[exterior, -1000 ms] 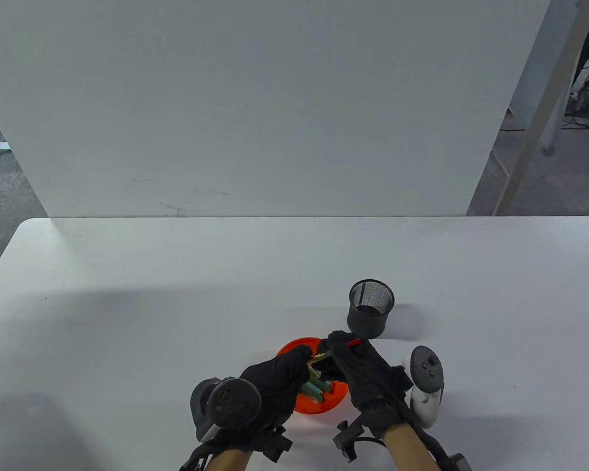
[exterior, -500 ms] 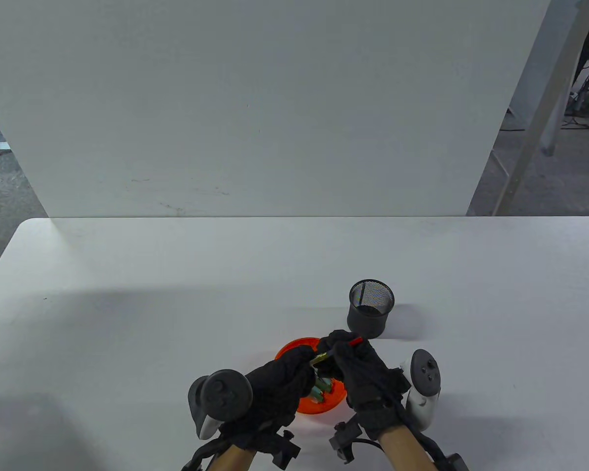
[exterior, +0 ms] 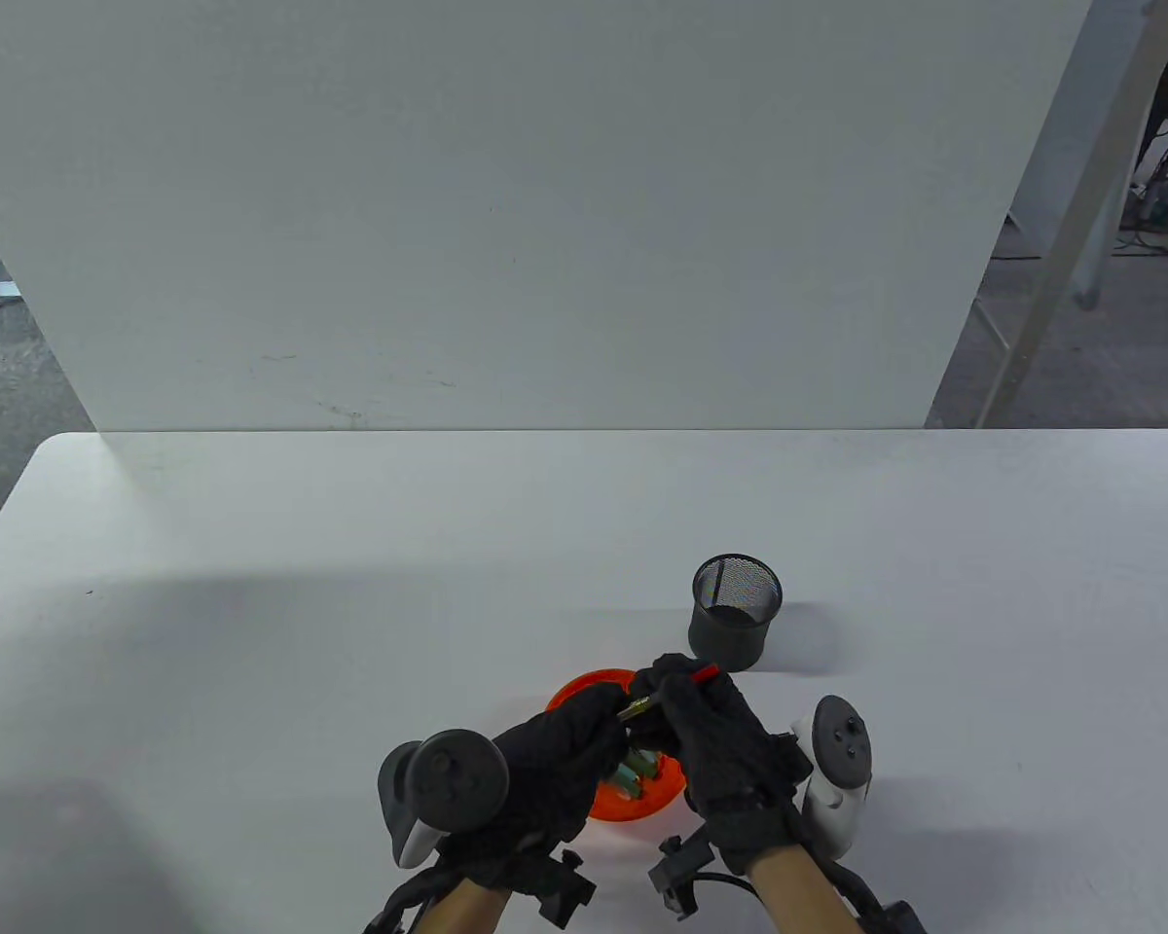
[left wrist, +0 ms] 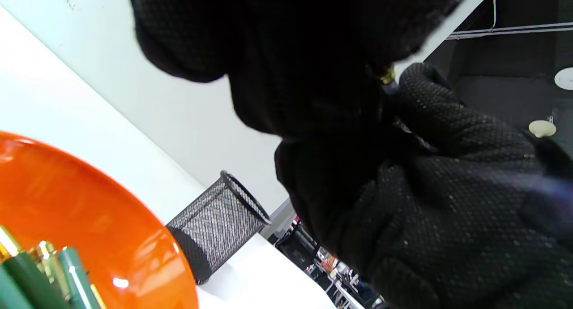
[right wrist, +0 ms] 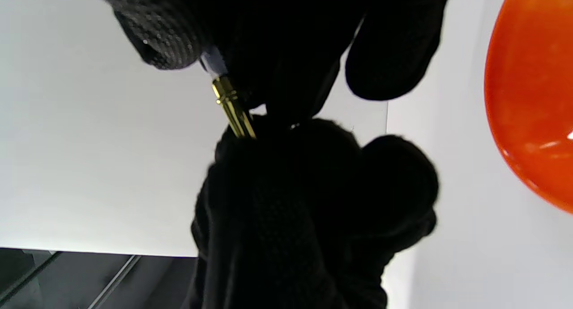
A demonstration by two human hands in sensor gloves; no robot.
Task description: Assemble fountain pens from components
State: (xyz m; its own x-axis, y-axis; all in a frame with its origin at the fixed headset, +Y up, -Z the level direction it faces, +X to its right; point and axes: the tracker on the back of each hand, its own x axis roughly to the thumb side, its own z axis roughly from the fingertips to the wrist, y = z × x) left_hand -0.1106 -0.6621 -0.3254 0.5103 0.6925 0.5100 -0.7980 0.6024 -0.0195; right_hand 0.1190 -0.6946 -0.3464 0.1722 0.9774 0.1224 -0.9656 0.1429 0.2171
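Both gloved hands meet above an orange bowl (exterior: 569, 693) near the table's front edge. My left hand (exterior: 584, 735) pinches a gold-coloured pen section (exterior: 633, 709) at one end. My right hand (exterior: 686, 705) grips the other part, a thin piece with a red tip (exterior: 705, 673) sticking out past its fingers. In the right wrist view the gold section (right wrist: 233, 107) spans the gap between the two hands, with a pale piece (right wrist: 210, 60) at its upper end. Green pen parts (exterior: 635, 771) with gold trim lie in the bowl (left wrist: 67, 201).
A black mesh pen cup (exterior: 735, 623) stands upright just behind and right of the bowl, also shown in the left wrist view (left wrist: 219, 224). A white board (exterior: 506, 214) rises at the table's far edge.
The hands have closed together slightly, so less of the gold section shows between them. Both hands shifted a little toward me; the left hand's tracker has moved slightly right.
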